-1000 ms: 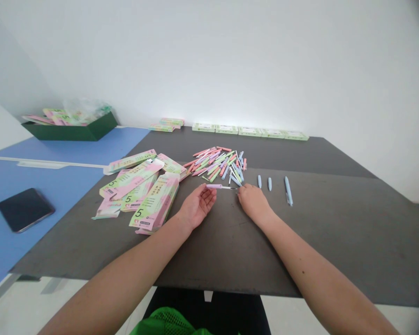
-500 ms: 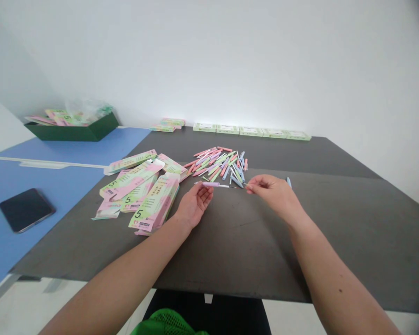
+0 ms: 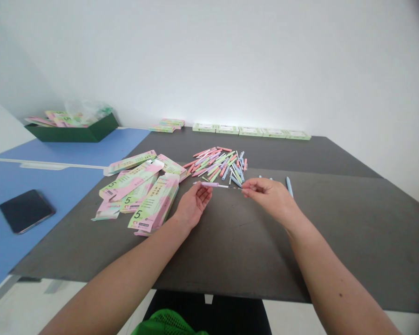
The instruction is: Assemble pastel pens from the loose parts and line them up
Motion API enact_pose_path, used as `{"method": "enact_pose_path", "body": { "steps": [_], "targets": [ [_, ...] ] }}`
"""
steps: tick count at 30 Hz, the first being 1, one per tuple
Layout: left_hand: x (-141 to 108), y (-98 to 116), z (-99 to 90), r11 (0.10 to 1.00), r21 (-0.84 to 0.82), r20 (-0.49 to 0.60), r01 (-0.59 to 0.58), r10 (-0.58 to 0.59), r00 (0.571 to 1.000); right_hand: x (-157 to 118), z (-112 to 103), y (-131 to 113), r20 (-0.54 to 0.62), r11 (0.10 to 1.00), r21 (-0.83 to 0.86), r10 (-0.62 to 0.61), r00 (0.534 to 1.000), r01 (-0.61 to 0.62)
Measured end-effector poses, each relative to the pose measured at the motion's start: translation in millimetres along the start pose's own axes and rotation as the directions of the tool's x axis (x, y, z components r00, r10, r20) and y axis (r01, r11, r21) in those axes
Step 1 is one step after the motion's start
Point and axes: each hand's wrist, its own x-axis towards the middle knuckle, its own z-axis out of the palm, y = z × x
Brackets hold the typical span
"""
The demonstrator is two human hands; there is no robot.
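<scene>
Over the table's middle, my left hand is closed on a purple pen; a thin white refill sticks out of it to the right. At the refill's dark tip my right hand pinches something thin and small, too fine to name. Just beyond both hands lies a loose pile of pen parts in pink, green, purple and blue, with white refills among them. A blue pen part lies alone past my right hand, and more blue ends peek out behind the fingers.
Green-and-pink paper boxes lie heaped left of my hands. Several flat boxes form a row along the wall, with a small stack to their left. A dark phone and a green bin sit on the blue surface.
My right hand has moved left, bringing its fingers to the tip of the refill. The blue pen part beyond that hand shows more fully. My left hand has barely moved.
</scene>
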Motion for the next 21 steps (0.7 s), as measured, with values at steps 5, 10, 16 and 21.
{"method": "enact_pose_path", "body": {
  "steps": [5, 10, 16, 21],
  "targets": [
    [-1.4, -0.2, 1.0, 1.0, 0.007, 0.005, -0.008, 0.008, 1.0, 0.2, 0.2, 0.1, -0.004, 0.999, -0.039, -0.031, 1.0, 0.031],
    [-1.9, -0.7, 1.4, 1.0, 0.019, 0.002, -0.014, 0.014, 1.0, -0.5, 0.1, -0.5, 0.009, 0.995, -0.071, -0.068, 0.998, 0.068],
    [-1.8, -0.9, 1.9, 0.999, 0.032, -0.001, -0.027, 0.027, 1.0, -1.2, -1.2, -4.0, 0.03, 0.992, -0.101, -0.076, 0.997, 0.079],
    [-1.8, -0.7, 1.4, 0.999, 0.035, 0.002, -0.036, 0.036, 0.999, -1.3, -3.6, -1.2, 0.02, 0.993, -0.085, -0.079, 0.997, 0.081]
  ]
}}
